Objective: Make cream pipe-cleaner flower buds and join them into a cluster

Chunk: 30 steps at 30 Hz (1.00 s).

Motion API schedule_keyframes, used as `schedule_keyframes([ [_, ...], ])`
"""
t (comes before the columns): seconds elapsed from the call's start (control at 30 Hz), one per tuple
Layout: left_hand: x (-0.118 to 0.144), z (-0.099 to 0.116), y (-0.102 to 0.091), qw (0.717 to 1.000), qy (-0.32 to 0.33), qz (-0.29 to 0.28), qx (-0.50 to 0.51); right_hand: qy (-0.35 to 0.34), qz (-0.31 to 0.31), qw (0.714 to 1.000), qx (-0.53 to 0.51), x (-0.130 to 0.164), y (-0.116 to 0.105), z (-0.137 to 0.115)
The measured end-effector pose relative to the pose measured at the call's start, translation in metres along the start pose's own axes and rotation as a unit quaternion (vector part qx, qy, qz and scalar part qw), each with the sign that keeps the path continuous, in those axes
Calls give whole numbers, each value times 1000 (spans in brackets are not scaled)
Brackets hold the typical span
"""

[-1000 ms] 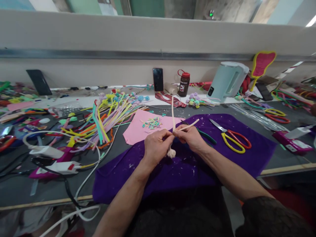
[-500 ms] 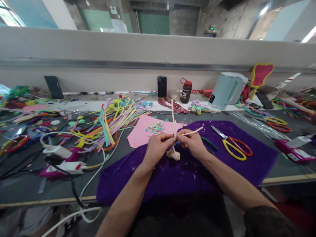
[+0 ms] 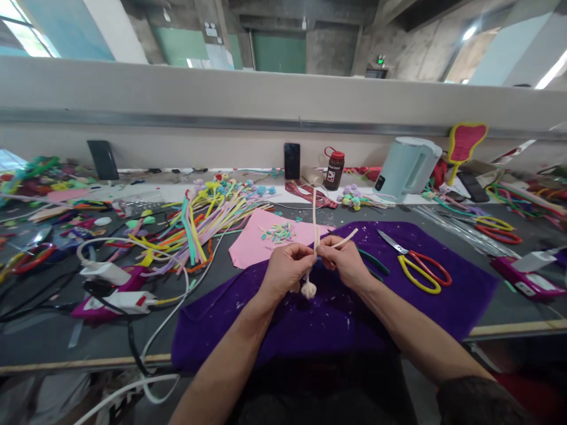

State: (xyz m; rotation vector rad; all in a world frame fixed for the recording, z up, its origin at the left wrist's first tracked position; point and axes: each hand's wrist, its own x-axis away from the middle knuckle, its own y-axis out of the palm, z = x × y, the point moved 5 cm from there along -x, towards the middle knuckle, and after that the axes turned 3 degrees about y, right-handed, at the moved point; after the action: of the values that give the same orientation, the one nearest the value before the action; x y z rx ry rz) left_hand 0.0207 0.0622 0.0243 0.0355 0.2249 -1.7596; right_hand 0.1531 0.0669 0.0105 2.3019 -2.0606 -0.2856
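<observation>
Fingertips of my left hand (image 3: 287,268) pinch a cream pipe cleaner (image 3: 315,215) where it meets a second strand. One long end stands upright above the fingers. My right hand (image 3: 343,261) is closed in a pinch on the same bundle, and a short cream end (image 3: 348,237) sticks out to the upper right past its fingers. Below the fingertips hangs a small cream ball-shaped bud (image 3: 309,290), made of curled pipe cleaner. Both hands are over a purple cloth (image 3: 310,336). The exact crossing of the strands is covered by my fingers.
Red-and-yellow scissors (image 3: 419,260) lie right of my hands, beside dark green-handled pliers (image 3: 374,260). Pink paper (image 3: 248,239) holds small cut pieces. Colourful pipe cleaners (image 3: 208,227) and power strips (image 3: 119,295) spread leftward. A kettle (image 3: 403,168) and bottle (image 3: 335,170) stand behind.
The cream bundle has turned in my fingers: the bud now hangs rounder and a little lower. The side strand tilts up more and shows less length. Both hands keep their pinch.
</observation>
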Motion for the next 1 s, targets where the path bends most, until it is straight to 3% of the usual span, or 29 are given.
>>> schedule_keyframes([
  [0.17, 0, -1, 1, 1000, -2, -9, 25, -2, 2, 999, -37, -1, -1, 0],
  [0.33, -1, -1, -1, 999, 11, 18, 49, 15, -1, 997, -72, -1, 2, 3],
  [0.63, -2, -4, 2, 984, -61, 10, 168, 7, -29, 998, -55, 2, 5, 2],
  [0.73, -3, -7, 0, 973, -88, 1, 211, -47, -42, 998, 4, 2, 4, -5],
  [0.83, -3, -8, -1, 967, -99, -27, 235, -153, -35, 983, 97, 5, 2, -16],
  [1.0, -2, -10, 0, 955, -114, -67, 264, -316, 7, 907, 278, 14, -1, -32],
])
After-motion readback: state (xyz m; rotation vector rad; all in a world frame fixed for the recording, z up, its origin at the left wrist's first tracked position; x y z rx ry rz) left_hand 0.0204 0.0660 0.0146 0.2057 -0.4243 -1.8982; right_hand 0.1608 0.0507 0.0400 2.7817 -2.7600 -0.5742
